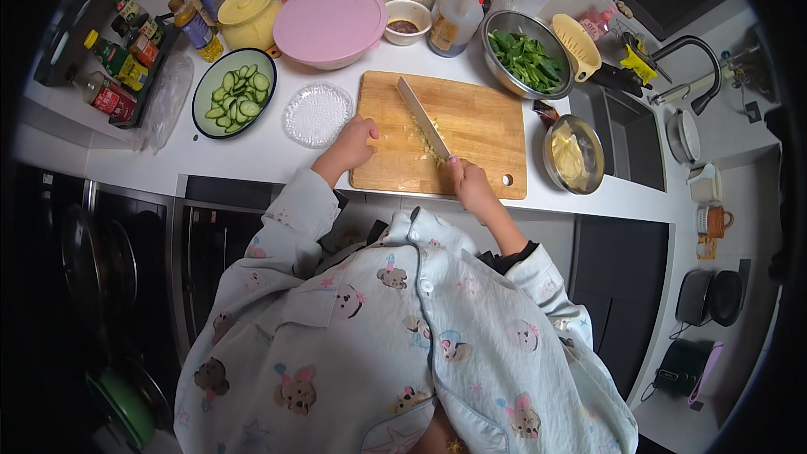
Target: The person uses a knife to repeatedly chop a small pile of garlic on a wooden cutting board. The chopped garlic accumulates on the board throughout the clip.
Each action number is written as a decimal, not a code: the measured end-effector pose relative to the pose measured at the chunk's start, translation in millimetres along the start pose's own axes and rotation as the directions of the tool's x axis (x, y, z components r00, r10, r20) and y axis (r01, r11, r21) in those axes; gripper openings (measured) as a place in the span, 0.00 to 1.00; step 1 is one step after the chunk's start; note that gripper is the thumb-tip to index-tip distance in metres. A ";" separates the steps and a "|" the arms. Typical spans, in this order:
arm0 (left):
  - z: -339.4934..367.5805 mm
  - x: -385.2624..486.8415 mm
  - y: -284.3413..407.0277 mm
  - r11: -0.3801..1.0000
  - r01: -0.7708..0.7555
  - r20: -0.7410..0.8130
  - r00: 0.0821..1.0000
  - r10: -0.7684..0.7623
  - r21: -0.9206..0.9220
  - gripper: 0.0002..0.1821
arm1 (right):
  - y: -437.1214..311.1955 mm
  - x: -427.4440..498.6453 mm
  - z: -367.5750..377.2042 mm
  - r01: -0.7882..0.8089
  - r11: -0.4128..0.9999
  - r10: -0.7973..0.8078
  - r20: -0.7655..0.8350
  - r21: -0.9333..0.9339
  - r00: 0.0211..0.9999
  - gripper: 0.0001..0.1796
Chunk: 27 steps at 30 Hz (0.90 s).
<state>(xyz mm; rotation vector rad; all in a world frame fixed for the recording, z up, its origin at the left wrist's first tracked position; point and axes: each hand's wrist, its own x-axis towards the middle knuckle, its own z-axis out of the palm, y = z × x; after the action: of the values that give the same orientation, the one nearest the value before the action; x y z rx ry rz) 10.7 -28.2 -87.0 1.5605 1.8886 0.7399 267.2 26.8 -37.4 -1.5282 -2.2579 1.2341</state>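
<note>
A kitchen knife (421, 115) is held by its handle in my right hand (470, 184), its blade lying over chopped garlic (430, 150) on a wooden cutting board (492, 132). Near the board's left edge rests my left hand (354, 142), fingers partly curled, holding nothing that shows. Just beyond that hand lies a clear, textured plastic lid (317, 115). Further left, an oval dish (200, 85) bears sliced cucumber (238, 98). To the right of the board, a steel bowl (599, 167) contains a pale yellow food (567, 152).
Behind the board stand a pink-lidded bowl (331, 22), a small bowl of dark sauce (408, 9), a sauce bottle (455, 22) and a steel bowl (490, 66) of leafy greens (524, 60). A sink (633, 139) is at right, a bottle rack (148, 98) at left.
</note>
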 end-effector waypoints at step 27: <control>24.4 7.4 36.8 0.990 -0.127 -0.188 0.976 0.112 -0.070 0.06 | 3.2 -7.9 12.0 -0.055 0.988 0.052 0.025 0.146 0.998 0.28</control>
<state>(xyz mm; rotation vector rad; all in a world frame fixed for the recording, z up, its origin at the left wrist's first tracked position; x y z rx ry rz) 51.9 -13.5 -77.6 1.6127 1.8795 1.0325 266.8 14.2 -45.0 -1.5382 -2.0986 1.4030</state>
